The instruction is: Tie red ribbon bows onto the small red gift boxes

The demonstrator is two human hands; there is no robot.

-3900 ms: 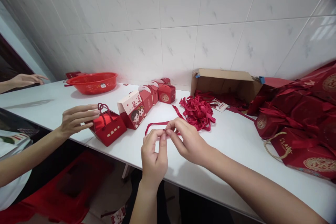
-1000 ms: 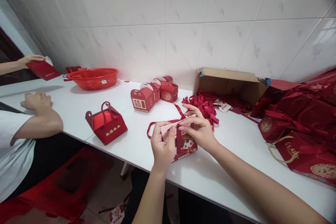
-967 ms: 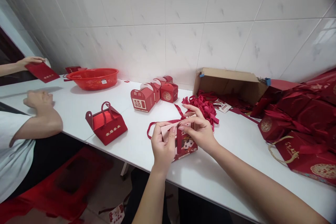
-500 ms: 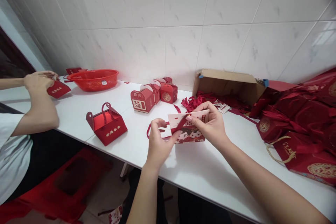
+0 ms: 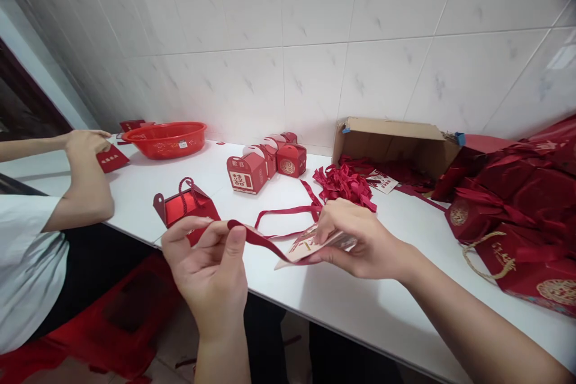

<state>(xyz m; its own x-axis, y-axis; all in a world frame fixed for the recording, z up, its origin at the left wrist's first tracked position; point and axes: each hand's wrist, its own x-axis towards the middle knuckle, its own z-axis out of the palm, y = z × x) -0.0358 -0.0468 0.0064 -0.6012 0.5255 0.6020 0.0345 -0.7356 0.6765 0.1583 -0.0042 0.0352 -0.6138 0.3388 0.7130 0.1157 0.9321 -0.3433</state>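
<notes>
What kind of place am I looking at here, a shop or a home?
Hard to tell; probably a makeshift gift-packing spot. A white table against a tiled wall holds folded red favor boxes, a ribbon pile and a cardboard carton.

left hand point(image 5: 207, 270) – bare, no sleeve | right hand point(image 5: 360, 243) – bare, no sleeve

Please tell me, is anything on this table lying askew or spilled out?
Yes. The cardboard box by the wall lies on its side, its opening facing the table, and red ribbons spill from it in a loose tangle onto the white table.
</notes>
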